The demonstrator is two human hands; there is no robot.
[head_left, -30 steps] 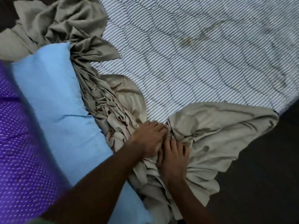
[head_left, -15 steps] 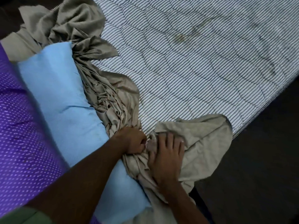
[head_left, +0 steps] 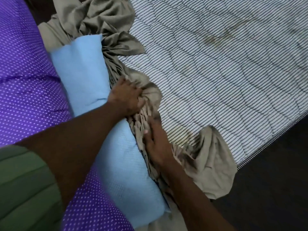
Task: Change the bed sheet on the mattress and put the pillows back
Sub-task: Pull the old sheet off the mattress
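Head view: striped mattress (head_left: 225,67) bared from centre to 3 o'clock, stained in patches, edge running down at 4 o'clock against dark floor (head_left: 275,189). Beige bed sheet (head_left: 146,114) bunched in a ridge from 12 o'clock down to 6 o'clock, lying between mattress and light blue pillow (head_left: 86,77); loose flap of it draped over the mattress edge at 5 o'clock. Pillow stretched from 11 o'clock toward 6 o'clock, pressed against the sheet ridge. Purple dotted fabric (head_left: 25,84) filling 9 o'clock, just beside the pillow. Left hand (head_left: 126,95) near centre, fingers curled into the gathered sheet, gripping a fold, wrist over the pillow. Right hand (head_left: 155,144) just below at 6 o'clock, fingers extended and flat, pressing on the sheet ridge beside the pillow. Green sleeve (head_left: 25,189) at 8 o'clock.
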